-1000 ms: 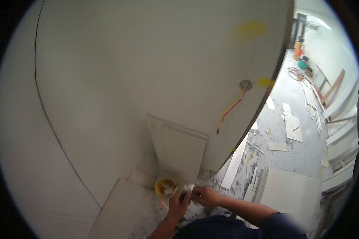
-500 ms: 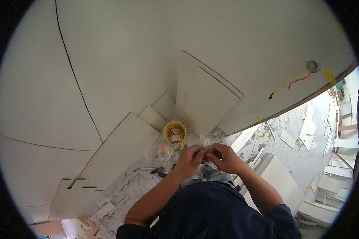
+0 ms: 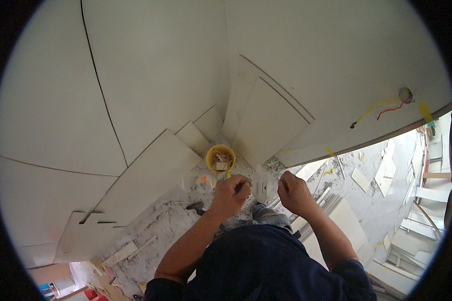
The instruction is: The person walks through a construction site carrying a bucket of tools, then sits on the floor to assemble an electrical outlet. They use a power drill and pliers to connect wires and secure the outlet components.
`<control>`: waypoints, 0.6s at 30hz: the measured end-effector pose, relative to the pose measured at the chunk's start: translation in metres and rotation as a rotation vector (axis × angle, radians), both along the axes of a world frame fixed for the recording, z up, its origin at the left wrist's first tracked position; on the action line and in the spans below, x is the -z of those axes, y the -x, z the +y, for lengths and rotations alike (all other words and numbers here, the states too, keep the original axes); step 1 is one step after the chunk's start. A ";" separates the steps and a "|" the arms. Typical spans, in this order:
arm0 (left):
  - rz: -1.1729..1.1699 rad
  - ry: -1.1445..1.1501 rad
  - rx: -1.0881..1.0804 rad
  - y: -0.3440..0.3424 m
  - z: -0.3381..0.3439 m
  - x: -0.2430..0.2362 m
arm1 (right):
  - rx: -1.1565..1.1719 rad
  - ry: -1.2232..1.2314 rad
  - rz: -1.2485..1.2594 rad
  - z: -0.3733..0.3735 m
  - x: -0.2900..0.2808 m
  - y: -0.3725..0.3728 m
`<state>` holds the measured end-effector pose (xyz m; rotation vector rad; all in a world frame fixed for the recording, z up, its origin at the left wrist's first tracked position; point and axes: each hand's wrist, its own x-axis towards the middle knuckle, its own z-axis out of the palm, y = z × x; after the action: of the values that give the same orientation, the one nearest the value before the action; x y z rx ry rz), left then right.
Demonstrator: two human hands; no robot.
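A clear plastic bag (image 3: pixel 264 176) is stretched between my two hands, and a white piece with a small dark mark (image 3: pixel 264 188) shows in its lower part. At the bag's left side, my left hand (image 3: pixel 231 193) is closed in a pinch. Opposite it, my right hand (image 3: pixel 293 192) is closed the same way, its fingers curled inward at the bag's right edge. The fingertips are partly hidden, and the see-through film is hard to follow up to them. Whether the bag's mouth is parted cannot be made out.
A yellow bucket (image 3: pixel 217 169) holding scraps stands in the wall corner. White boards (image 3: pixel 268 118) lean on the right wall, and a long board (image 3: pixel 153 170) on the left one. Wires (image 3: pixel 384 108) poke out of a wall hole. Offcuts and stacked panels (image 3: pixel 344 220) lie on the dusty floor.
My hands were together over the crumpled bag; now they have moved apart, with the bag spread between them and the white piece showing. The whole view has shifted slightly.
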<state>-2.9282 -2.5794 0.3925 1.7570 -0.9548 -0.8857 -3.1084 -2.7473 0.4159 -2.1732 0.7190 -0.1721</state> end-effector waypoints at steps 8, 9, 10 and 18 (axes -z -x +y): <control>0.057 0.058 -0.271 0.038 0.004 0.019 | -0.261 0.402 -0.115 0.018 0.019 -0.015; -0.089 0.151 -0.323 0.051 0.007 0.033 | -0.296 0.424 -0.137 0.024 0.026 -0.017; -0.242 0.237 -0.367 0.061 0.009 0.042 | -0.193 0.164 -0.115 0.026 0.038 -0.014; -0.217 0.221 -0.451 0.108 0.050 0.067 | -0.254 -0.543 0.103 0.049 0.102 -0.012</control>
<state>-3.0363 -2.5294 0.3258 1.7966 -0.7144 -0.2950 -3.0962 -2.6984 0.3140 -1.7341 0.4688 0.2450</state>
